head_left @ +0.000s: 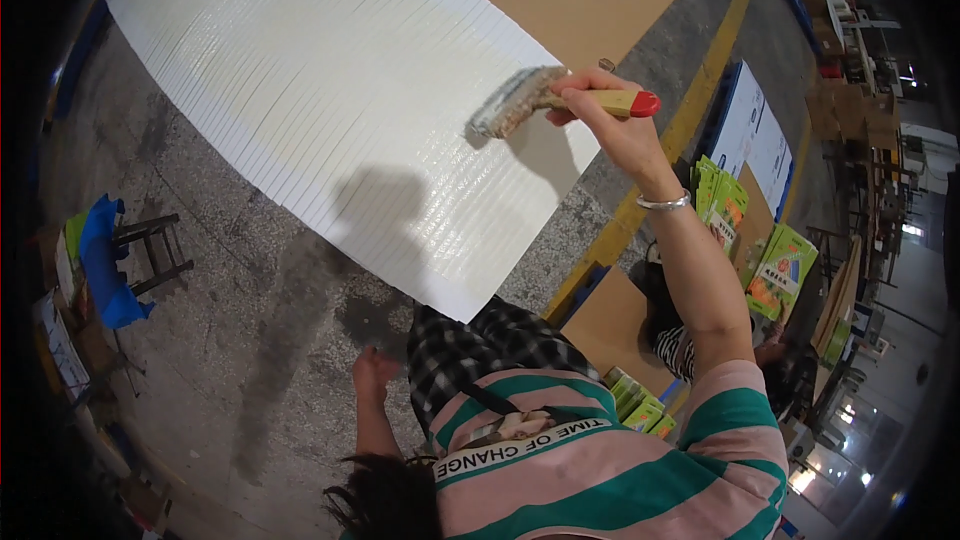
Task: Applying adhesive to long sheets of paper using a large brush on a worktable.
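While the wide brush (515, 100) is resting bristles-down near the right edge of the fanned white sheets (330, 110), the right hand (600, 110) is gripping its red-tipped wooden handle tightly. Most of the sheets are looking glossy, as if already coated; only the patch by the brush seems left. Below the sheets, the left hand (372, 375) is hanging empty, fingers loose.

bare concrete floor (250, 270) left, white sheet (330, 90) ahead, green boxes (760, 240) crowding right
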Motion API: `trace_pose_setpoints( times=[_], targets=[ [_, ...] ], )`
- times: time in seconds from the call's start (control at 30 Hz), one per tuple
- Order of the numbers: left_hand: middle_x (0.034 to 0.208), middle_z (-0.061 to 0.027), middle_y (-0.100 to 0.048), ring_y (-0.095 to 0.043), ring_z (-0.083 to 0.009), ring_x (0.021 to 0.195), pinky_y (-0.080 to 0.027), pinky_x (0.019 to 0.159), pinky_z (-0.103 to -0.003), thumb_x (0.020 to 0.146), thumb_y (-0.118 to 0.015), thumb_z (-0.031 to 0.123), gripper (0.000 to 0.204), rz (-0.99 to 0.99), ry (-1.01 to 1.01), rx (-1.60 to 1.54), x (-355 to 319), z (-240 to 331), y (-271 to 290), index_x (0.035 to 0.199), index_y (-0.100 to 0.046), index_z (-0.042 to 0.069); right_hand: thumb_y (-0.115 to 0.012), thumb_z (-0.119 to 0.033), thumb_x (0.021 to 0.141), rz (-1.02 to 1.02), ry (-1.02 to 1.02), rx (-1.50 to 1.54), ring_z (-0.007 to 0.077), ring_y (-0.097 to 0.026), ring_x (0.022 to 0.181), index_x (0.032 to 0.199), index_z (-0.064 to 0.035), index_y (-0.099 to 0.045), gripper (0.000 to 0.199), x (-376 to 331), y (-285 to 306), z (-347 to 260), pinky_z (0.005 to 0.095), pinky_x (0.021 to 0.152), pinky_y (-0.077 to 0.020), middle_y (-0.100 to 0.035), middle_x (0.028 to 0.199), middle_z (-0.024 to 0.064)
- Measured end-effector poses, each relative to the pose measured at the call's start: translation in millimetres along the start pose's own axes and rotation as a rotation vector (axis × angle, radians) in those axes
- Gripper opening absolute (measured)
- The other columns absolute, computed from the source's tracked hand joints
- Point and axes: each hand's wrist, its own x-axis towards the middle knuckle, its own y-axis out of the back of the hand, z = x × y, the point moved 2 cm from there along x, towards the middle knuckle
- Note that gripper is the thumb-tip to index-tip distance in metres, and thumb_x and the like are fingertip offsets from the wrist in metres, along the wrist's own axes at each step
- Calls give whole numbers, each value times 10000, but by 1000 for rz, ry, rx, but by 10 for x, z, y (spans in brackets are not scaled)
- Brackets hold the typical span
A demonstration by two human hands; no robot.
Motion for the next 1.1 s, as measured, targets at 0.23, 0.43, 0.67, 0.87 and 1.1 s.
trace_pose_setpoints(
  times=[0.23,0.43,0.67,0.87,1.1],
  targets=[
    [1110,-228,-504,-581,-327,899,-522,771,-436,908,-420,259,513,78,38,93,-63,466,-209,1284,-310,-71,-603,-144,838,-18,-162,-85,125,-634,682,809,7,-619,154,-75,87,-158,218,603,-492,-628,753,51],
    [1103,-220,-496,-572,-328,905,-512,785,-440,902,-393,237,497,58,27,62,52,639,-271,1294,-311,-57,-606,-148,834,-15,-155,-72,121,-627,675,797,0,-619,153,174,-83,-68,235,595,-495,-628,748,65],
    [1120,-214,-504,-564,-315,909,-503,764,-445,895,-421,244,517,120,73,112,121,822,-302,1325,-325,-28,-597,-138,824,43,-113,-108,124,-632,648,775,6,-613,153,223,-126,-214,236,590,-499,-623,749,58],
    [1127,-229,-483,-556,-346,940,-506,786,-451,904,-447,251,537,62,52,132,132,952,-305,1307,-297,-71,-605,-140,824,10,-277,-154,118,-631,637,775,2,-610,150,63,81,-219,224,586,-495,-617,747,48],
    [1132,-230,-482,-553,-334,946,-498,802,-455,918,-422,241,523,64,10,179,154,960,-369,1318,-292,-70,-604,-129,819,23,-292,-174,124,-629,637,772,11,-607,148,-127,232,-116,224,559,-489,-614,736,44]
  ],
)
